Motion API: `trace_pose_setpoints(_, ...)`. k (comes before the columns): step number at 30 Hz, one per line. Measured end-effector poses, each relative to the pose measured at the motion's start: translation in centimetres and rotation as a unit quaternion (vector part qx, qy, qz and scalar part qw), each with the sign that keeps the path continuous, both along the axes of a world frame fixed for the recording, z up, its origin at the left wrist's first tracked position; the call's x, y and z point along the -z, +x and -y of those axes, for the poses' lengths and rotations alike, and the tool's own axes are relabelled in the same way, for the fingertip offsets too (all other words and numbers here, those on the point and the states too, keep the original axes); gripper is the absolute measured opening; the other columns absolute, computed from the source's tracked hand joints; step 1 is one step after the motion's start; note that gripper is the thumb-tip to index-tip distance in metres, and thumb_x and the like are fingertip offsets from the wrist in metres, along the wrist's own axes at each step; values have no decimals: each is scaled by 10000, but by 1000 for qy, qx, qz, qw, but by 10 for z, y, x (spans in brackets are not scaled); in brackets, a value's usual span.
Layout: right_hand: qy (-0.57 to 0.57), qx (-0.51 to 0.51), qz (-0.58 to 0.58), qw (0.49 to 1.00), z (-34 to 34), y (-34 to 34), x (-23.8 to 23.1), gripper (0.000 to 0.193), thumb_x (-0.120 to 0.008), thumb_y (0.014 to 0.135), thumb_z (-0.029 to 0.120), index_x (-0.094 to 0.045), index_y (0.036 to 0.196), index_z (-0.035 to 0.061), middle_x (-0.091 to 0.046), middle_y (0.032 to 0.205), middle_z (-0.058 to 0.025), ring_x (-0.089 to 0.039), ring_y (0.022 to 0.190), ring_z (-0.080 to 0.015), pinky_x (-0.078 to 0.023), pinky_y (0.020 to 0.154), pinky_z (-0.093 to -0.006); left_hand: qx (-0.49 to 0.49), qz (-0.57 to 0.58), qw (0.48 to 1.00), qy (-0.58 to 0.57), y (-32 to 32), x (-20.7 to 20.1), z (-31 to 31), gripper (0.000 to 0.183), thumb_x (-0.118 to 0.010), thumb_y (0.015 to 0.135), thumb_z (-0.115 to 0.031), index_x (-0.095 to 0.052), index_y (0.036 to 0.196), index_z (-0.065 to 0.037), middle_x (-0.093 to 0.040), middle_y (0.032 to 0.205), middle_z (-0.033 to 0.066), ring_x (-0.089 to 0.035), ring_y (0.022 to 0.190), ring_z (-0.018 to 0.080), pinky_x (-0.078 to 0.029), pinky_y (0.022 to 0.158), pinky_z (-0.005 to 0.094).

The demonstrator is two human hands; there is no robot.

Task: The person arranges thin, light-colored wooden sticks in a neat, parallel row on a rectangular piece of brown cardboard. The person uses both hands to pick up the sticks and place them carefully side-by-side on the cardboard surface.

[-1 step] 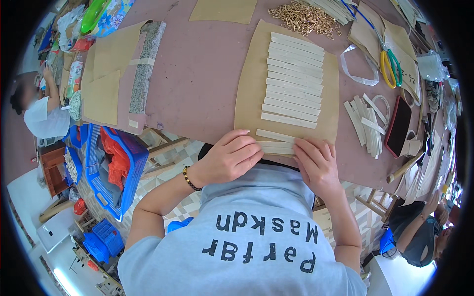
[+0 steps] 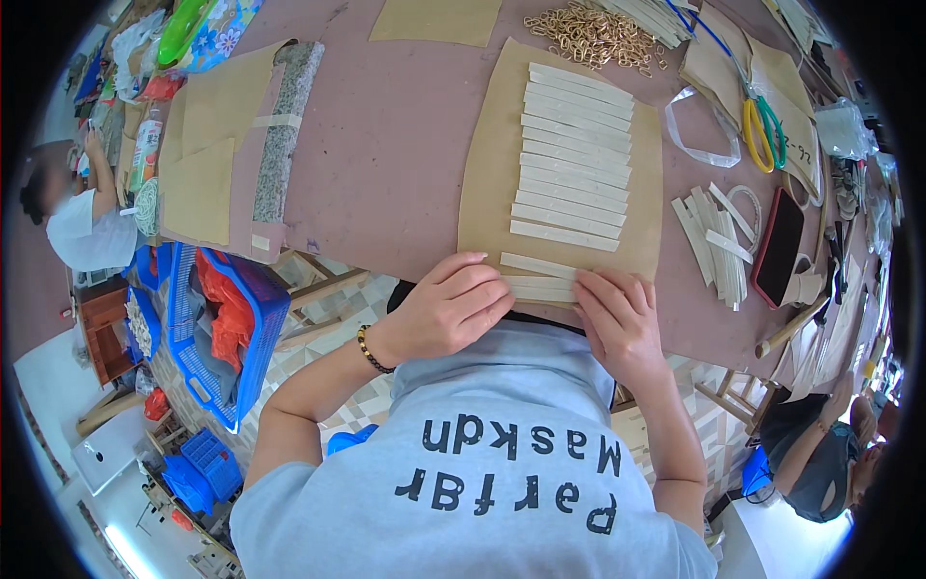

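Note:
Between my hands lies a pale flat strip (image 2: 540, 289), at the near edge of a brown sheet of card (image 2: 487, 154). My left hand (image 2: 449, 307) has its fingers closed at the strip's left end. At the right end, the fingers of my right hand (image 2: 617, 311) are pressed together on it; both fingertips' undersides are hidden. Just beyond sits a second, slightly slanted strip (image 2: 537, 265), its right end close to my right fingers. Farther up the card, several similar strips (image 2: 574, 169) lie in a column of near-parallel rows.
Loose strips (image 2: 714, 246) and a dark phone (image 2: 777, 247) lie to the right. Beyond are scissors (image 2: 762, 130), a clear plastic loop (image 2: 696, 130) and a heap of gold metal rings (image 2: 593, 37). A blue basket (image 2: 253, 343) stands left below table level. Other people are at both sides.
My hands and the strips have not visibly moved. At the far right, the other person's hands have shifted slightly.

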State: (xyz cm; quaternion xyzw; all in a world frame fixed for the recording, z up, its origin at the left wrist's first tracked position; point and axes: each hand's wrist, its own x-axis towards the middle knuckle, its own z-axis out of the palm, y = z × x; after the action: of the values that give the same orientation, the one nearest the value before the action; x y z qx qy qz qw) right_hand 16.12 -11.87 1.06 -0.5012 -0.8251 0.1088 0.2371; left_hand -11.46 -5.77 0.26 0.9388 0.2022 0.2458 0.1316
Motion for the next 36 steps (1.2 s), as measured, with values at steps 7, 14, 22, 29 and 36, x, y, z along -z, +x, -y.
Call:
trace_pose_setpoints(7, 4, 19, 6, 1000, -1, -4, -2, 310, -755, 785, 42, -725, 1091, 3, -672, 1224, -81, -606, 1136, -256, -466, 971, -438, -35, -11, 999, -14, 5, 0, 2, 212, -740, 772, -71, -748, 978, -21, -672, 1106, 55, -615, 1087, 214, -489, 1047, 444)
trace_pose_setpoints(14, 17, 12, 7, 1000, 1, -2, -1, 324, -736, 745, 42, -725, 1066, -1, -666, 1222, -86, -603, 1137, -255, -468, 954, -433, -46, -2, 999, -21, 7, -2, 3, 219, -740, 773, -65, -744, 983, -3, -674, 1134, 66, -616, 1107, 230, -493, 1044, 445)
trace_pose_setpoints(22, 20, -13, 14, 1000, 0, 1, -4, 316, -696, 712, 51, -728, 1021, -4, -688, 1160, -82, -628, 1090, -249, -472, 917, -407, -29, -16, 999, -9, 11, -6, -3, 233, -728, 785, -63, -740, 1000, 25, -694, 1177, 99, -631, 1153, 265, -519, 994, 438)
trace_pose_setpoints(29, 23, -12, 7, 1000, 4, -1, -3, 275, -693, 711, 43, -722, 980, -1, -688, 1157, -87, -629, 1094, -245, -474, 915, -401, -16, -16, 1000, -8, 11, -6, -5, 231, -726, 780, -62, -734, 988, 37, -692, 1163, 110, -633, 1145, 278, -538, 957, 432)
trace_pose_setpoints(36, 32, -13, 3, 999, 6, -1, -2, 268, -690, 705, 43, -723, 968, 1, -687, 1155, -86, -628, 1101, -247, -476, 914, -405, -15, -13, 1000, -11, 11, -6, -6, 231, -729, 777, -57, -730, 986, 42, -689, 1153, 116, -629, 1144, 282, -544, 947, 435)
